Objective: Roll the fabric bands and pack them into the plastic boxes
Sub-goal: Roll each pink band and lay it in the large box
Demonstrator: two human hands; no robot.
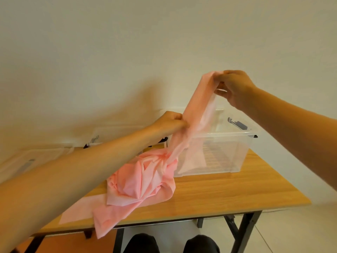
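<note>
Hands: R hand [235, 88] pinches top end of pink band [197, 110], raised above clear box [237, 147]; L hand [171, 123] grips it lower down, fingers curled.
Band: taut btwn hands; rest heaped mid-table [218, 194], tail hanging over front edge.
Handling: looks light, soft, limp. Prob. best held by its end, kept flat.
Room: box open at back right; bare wood along front & right edges; more boxes [94, 137] back left.

On counter [218, 194], box [228, 154] sits rear-right; fabric heap [142, 181] lies just front-left of it, one end over near edge. A band [197, 106] runs up from heap thru left grip [169, 123] to right grip [235, 88] above box. Prob. lids [32, 159] lie rear-left.
</note>
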